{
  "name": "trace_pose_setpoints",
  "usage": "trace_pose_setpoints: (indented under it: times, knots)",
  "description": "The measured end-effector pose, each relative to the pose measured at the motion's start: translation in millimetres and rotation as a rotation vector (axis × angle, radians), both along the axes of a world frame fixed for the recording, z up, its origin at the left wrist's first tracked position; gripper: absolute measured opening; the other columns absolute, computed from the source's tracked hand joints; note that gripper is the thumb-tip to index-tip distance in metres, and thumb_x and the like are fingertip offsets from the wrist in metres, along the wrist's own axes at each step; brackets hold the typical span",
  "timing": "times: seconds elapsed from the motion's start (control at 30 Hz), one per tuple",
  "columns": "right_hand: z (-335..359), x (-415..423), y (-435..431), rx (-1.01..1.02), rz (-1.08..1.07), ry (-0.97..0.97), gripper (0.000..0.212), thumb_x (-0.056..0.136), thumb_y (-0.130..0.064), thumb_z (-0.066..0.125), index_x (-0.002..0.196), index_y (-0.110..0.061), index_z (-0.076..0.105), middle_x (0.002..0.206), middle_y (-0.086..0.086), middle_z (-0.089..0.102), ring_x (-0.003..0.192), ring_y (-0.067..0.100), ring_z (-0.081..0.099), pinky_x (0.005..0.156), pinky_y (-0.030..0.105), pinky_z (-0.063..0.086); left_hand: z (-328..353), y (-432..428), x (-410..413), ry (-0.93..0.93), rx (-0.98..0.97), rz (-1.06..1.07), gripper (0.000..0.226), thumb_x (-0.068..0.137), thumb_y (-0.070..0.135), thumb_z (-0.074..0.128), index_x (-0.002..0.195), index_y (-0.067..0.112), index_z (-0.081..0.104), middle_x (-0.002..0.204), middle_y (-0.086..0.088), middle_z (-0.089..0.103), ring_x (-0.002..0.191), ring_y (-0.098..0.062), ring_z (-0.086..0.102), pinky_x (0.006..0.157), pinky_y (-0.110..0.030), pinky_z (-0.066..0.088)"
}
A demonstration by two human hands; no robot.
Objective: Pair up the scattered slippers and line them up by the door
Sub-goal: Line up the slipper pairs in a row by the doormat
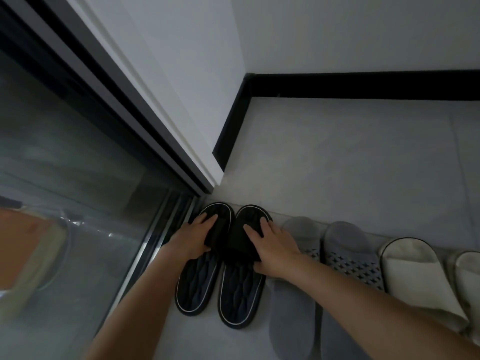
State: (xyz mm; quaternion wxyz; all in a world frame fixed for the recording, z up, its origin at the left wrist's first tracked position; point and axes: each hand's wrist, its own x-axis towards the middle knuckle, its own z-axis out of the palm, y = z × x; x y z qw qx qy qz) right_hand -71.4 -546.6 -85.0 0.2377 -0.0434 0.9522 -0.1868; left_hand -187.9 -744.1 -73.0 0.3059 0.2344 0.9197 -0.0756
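- Head view, far left: I see the glass sliding door (67, 165). Its dark frame (124, 100) runs on a slant down to the metal floor track (155, 229).
- Just right of the track, the left black slipper (200, 279) lies flat on the tiled floor (350, 165), toe pointing to the corner where the frame ends.
- My left hand (193, 236) rests on that slipper's strap. The fingers are straight and spread, and the thumb lies along the strap's rear edge.
- The right black slipper (240, 289) lies touching or almost touching its mate, parallel to it and toe level with it. Its heel reaches a little closer to me.
- My right hand (272, 245) lies on this second strap in the same way, fingers fanned flat and thumb at the rear edge. I cannot tell if either thumb hooks under.
- Next comes a grey slipper (293, 313), close beside the black pair. My right forearm crosses over its middle.
- A second grey slipper (348, 245) sits just beside the first, its patterned insole showing.
- A white slipper (410, 266) follows, near the grey one.
- Another white slipper (467, 268) is cut off by the right edge.
- All the toes point the same way, in one row along a floor seam.
- Behind the row, a black skirting board (363, 85) runs along the foot of the pale wall (363, 32).
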Motion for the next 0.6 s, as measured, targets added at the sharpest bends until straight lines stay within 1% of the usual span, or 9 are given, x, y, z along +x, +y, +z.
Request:
trace_pose_setpoints:
  times: [0.07,0.23,0.3,0.4,0.5,0.6]
  knots:
    - [-2.1,-0.3,3.4,-0.043,-0.026,-0.036,0.1,0.079,-0.046,0.064,0.15,-0.031,-0.005,0.156,0.019,0.004,0.144,0.036,0.006,0.114,0.048,0.021,-1.3,-0.9,-4.1,-0.031,-0.003,0.014,0.092,0.082,0.027,0.068,0.15,0.033,0.005,0.16,-0.004,0.005,0.139,-0.036,0.026,0.112,-0.046,0.029]
    - [-5.1,3.7,5.3,-0.048,-0.028,-0.01,0.1,0.077,-0.048,0.063,0.15,-0.032,-0.003,0.153,0.017,0.013,0.14,0.035,0.014,0.11,0.046,0.026,-3.9,-1.6,-7.3,-0.049,0.013,0.032,0.093,0.082,0.028,0.068,0.15,0.034,0.004,0.16,-0.003,0.003,0.142,-0.037,0.019,0.115,-0.046,0.022]
    - [-5.1,2.0,6.1,-0.035,-0.017,-0.008,0.1,0.076,-0.048,0.064,0.15,-0.032,-0.002,0.152,0.016,0.015,0.139,0.034,0.016,0.108,0.046,0.027,-4.6,0.5,-7.3,-0.058,-0.008,0.015,0.094,0.083,0.027,0.068,0.15,0.034,0.003,0.16,-0.003,0.002,0.143,-0.035,0.016,0.116,-0.047,0.019]
    - [-4.1,1.9,6.3,-0.007,0.008,-0.016,0.1,0.076,-0.048,0.065,0.15,-0.032,0.0,0.151,0.017,0.017,0.138,0.034,0.019,0.107,0.045,0.028,-4.1,3.0,-6.2,-0.047,-0.01,-0.017,0.093,0.083,0.026,0.067,0.15,0.031,0.002,0.16,-0.006,0.004,0.145,-0.031,0.014,0.117,-0.043,0.015]
    - [-7.4,3.0,5.7,0.005,0.022,-0.019,0.098,0.079,-0.049,0.062,0.15,-0.032,-0.003,0.153,0.019,0.013,0.14,0.035,0.016,0.108,0.046,0.025,-4.0,9.0,1.4,-0.023,-0.047,-0.018,0.093,0.084,0.027,0.065,0.151,0.028,0.0,0.16,-0.007,0.003,0.144,-0.032,0.016,0.116,-0.043,0.019]
    - [12.4,4.3,13.1,-0.003,0.091,-0.073,0.09,0.086,-0.054,0.053,0.149,-0.032,-0.007,0.157,0.021,0.0,0.143,0.035,0.011,0.113,0.046,0.02,0.5,19.8,16.9,-0.01,-0.026,0.069,0.089,0.085,0.028,0.061,0.151,0.027,0.002,0.16,-0.006,0.003,0.144,-0.034,0.016,0.113,-0.047,0.026]
